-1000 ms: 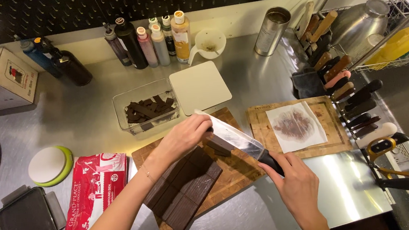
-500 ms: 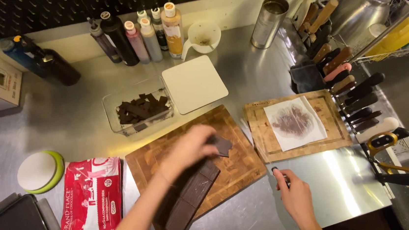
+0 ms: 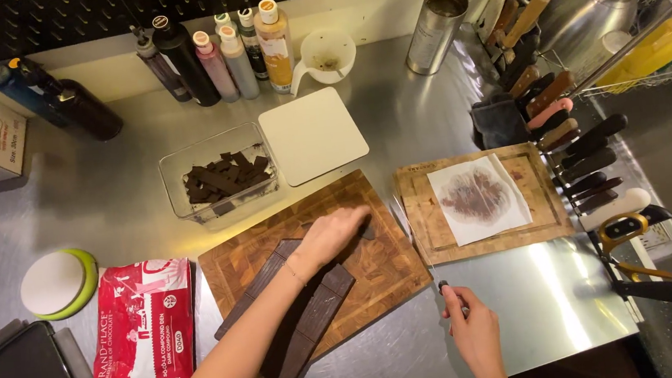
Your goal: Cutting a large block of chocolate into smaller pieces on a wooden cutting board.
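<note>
The left hand (image 3: 338, 233) lies flat, fingers loose, on the dark cutting board (image 3: 375, 267) beside the chocolate slab (image 3: 304, 330). Right of the board, the right hand (image 3: 472, 333) is clenched on a knife handle (image 3: 444, 287).

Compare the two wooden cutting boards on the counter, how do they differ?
The darker cutting board lies turned at an angle and carries a chocolate slab, with the left hand resting on it. The lighter cutting board is smaller, sits squarer to the counter and holds only a stained paper sheet. Both are wooden and rectangular, side by side on the steel counter.
</note>
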